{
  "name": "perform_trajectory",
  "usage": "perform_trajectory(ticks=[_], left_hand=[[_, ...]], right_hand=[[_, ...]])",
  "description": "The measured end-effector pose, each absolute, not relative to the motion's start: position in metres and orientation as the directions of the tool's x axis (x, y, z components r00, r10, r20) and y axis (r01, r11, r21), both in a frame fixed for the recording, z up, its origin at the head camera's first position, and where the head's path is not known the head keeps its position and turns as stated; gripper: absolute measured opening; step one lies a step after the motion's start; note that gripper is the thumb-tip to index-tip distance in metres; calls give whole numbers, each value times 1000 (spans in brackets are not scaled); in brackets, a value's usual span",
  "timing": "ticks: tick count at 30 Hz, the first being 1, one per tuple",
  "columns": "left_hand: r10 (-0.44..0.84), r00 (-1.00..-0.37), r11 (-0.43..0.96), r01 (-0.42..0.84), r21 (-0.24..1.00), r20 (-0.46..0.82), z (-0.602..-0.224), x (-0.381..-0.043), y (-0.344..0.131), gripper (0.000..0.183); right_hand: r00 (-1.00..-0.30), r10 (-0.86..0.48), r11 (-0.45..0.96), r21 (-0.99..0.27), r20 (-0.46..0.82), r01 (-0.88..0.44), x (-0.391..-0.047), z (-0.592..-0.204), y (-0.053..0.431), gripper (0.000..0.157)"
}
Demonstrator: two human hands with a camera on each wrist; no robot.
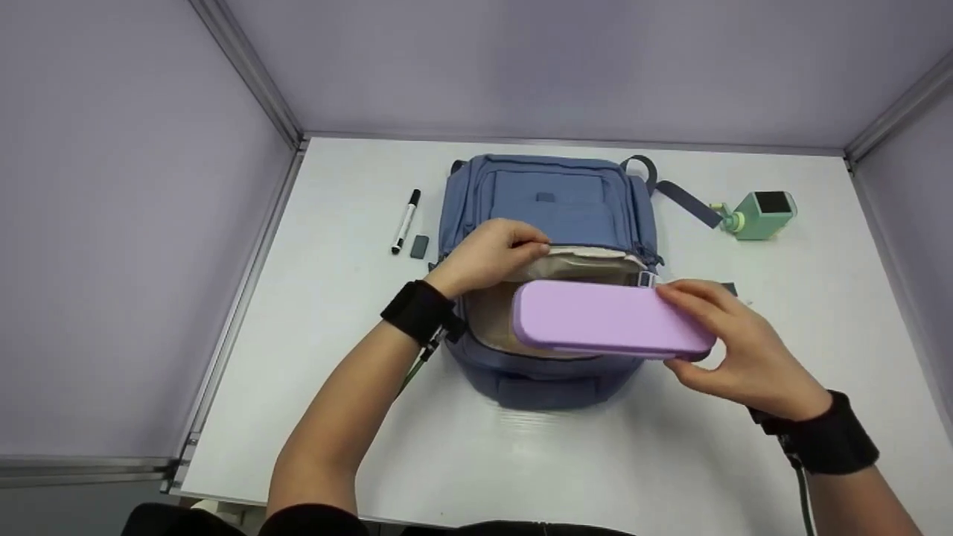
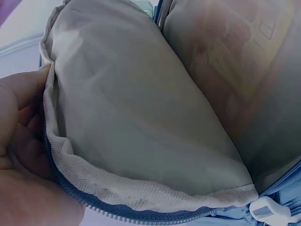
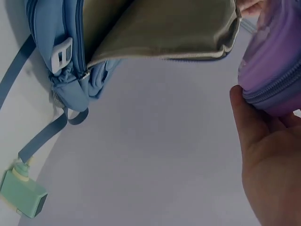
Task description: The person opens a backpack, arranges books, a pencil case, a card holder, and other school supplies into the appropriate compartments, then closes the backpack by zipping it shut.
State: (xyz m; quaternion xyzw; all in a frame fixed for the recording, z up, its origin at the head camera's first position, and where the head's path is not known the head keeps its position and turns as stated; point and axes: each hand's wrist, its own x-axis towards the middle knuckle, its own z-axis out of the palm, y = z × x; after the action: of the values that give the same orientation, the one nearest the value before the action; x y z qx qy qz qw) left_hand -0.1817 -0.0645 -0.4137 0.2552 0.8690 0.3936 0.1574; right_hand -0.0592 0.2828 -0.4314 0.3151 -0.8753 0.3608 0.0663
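A blue backpack [image 1: 551,197] lies on the white table with its main compartment unzipped. My left hand [image 1: 491,253] pinches the edge of the opened flap and lifts it; in the left wrist view the flap's beige lining [image 2: 122,103] and zipper edge show beside the fingers [image 2: 28,89]. My right hand [image 1: 733,350] grips one end of a purple zippered pencil case [image 1: 610,316], thumb below and fingers on top. The case hangs over the backpack's opening and covers part of it. In the right wrist view its zipper [image 3: 277,84] runs along the side.
Left of the backpack lie a black-and-white marker [image 1: 406,222] and a small dark grey block [image 1: 419,246]. A green bottle with a pump top [image 1: 763,216] lies at the right, near the backpack's strap [image 1: 689,203]. Grey panels [image 1: 566,67] enclose the table.
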Motion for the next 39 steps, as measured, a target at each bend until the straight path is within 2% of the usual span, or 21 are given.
perform_trajectory(ticks=[4,11,20,28,39], left_hand=[[560,-827,558,328,762,-54,-410,-182,-64,26],[564,-825,562,403,723,22,-398,-177,-57,26],[564,-822,567,455,686,80,-390,-173,-53,26],[561,-823,572,461,678,87,-386,-173,-51,26],[564,-822,569,458,683,82,-385,-172,-49,26]], right_hand=[[-792,-543,597,-536,278,-597,-55,-444,270,85],[-860,-479,711,-495,177,-499,-65,-473,245,79],[-889,-425,773,-441,172,-455,-87,-488,222,80],[-877,-453,782,-401,159,-477,-102,-492,203,75],[-851,-520,773,-384,72,-505,-123,-498,195,70]])
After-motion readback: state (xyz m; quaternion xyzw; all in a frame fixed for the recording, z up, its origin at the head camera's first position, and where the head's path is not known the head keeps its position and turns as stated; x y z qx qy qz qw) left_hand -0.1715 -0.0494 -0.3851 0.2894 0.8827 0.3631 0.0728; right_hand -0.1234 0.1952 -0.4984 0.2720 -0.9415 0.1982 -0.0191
